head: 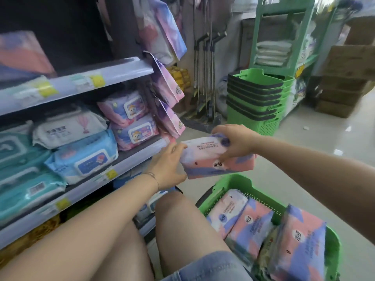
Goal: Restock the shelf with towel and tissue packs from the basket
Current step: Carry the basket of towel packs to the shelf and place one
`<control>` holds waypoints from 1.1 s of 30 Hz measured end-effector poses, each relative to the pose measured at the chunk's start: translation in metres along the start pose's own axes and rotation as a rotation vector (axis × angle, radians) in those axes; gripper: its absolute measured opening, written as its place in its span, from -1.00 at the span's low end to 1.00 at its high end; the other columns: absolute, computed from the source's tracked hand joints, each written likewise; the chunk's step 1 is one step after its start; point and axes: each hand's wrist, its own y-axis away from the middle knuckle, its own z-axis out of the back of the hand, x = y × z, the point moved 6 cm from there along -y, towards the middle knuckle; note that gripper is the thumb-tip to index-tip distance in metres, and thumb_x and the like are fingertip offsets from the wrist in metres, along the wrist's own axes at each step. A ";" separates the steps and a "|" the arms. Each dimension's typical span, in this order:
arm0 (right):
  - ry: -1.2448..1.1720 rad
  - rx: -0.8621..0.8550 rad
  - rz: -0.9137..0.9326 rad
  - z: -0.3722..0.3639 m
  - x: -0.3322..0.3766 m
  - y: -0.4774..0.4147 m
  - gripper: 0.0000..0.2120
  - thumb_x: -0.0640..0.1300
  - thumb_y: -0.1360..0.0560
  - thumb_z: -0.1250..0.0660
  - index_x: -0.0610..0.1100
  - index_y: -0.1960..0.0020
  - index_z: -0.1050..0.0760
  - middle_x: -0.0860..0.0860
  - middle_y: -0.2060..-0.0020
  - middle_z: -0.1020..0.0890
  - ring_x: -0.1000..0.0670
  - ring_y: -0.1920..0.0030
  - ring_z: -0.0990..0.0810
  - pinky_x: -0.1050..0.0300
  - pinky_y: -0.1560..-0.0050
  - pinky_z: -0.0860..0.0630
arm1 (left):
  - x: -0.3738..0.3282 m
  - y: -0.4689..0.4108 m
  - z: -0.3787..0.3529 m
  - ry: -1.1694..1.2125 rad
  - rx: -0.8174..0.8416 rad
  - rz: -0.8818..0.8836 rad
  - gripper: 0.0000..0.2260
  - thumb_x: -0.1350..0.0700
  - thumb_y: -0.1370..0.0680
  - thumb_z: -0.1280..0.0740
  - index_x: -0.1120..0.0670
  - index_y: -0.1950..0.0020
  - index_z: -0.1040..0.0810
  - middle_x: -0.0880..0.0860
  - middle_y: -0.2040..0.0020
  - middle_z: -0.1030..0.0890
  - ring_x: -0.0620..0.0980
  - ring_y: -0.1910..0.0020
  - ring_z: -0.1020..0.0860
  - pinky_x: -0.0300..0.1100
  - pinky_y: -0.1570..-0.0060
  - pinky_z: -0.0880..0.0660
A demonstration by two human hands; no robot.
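Observation:
A pink and purple towel pack (217, 161) is held in the air above the green basket (229, 183), just off the shelf's right end. My left hand (168, 165) grips its left end, fingers curled over the top edge. My right hand (233, 140) grips its upper right part from above. The basket on the floor holds three more packs of the same kind (249, 226), standing on edge. The shelf (129, 157) to the left carries several wipe packs in blue, teal, white and pink.
My bare knee (178, 216) is between the shelf and the basket. A stack of green baskets (255, 98) stands ahead, with a green rack (282, 37) behind it. Cardboard boxes (345, 78) are piled at the right. Packs (168, 86) hang off the shelf end.

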 end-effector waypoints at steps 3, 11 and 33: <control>-0.117 -0.031 0.019 0.024 0.028 -0.016 -0.31 0.09 -0.28 -0.53 -0.05 -0.33 -0.39 -0.02 -0.10 -0.55 -0.09 -0.11 -0.51 0.10 -0.06 -0.43 | 0.007 0.011 0.024 -0.213 -0.116 -0.007 -0.21 -0.11 -0.38 -0.43 -0.04 -0.48 -0.09 0.02 -0.46 -0.11 0.08 -0.43 -0.17 0.00 -0.32 -0.26; -0.328 -0.013 0.146 0.071 0.116 -0.059 -0.44 0.21 -0.17 -0.45 0.04 -0.13 -0.55 0.07 0.04 -0.59 0.01 0.00 -0.56 0.10 -0.08 -0.50 | 0.053 0.050 0.073 -0.532 -0.396 0.078 0.11 -0.34 -0.03 -0.53 0.09 -0.44 -0.19 0.14 -0.41 -0.25 0.16 -0.39 -0.23 0.10 -0.11 -0.34; -0.122 -1.023 0.425 0.163 0.297 -0.092 -0.57 0.15 -0.38 -0.43 -0.09 -0.12 -0.47 -0.10 -0.18 -0.44 -0.21 0.00 -0.44 -0.06 0.11 -0.39 | 0.144 0.143 0.311 -0.675 -0.952 0.156 -0.57 0.08 -0.21 -0.45 0.02 0.05 -0.30 0.14 -0.19 -0.42 0.16 -0.20 -0.31 0.03 0.20 -0.48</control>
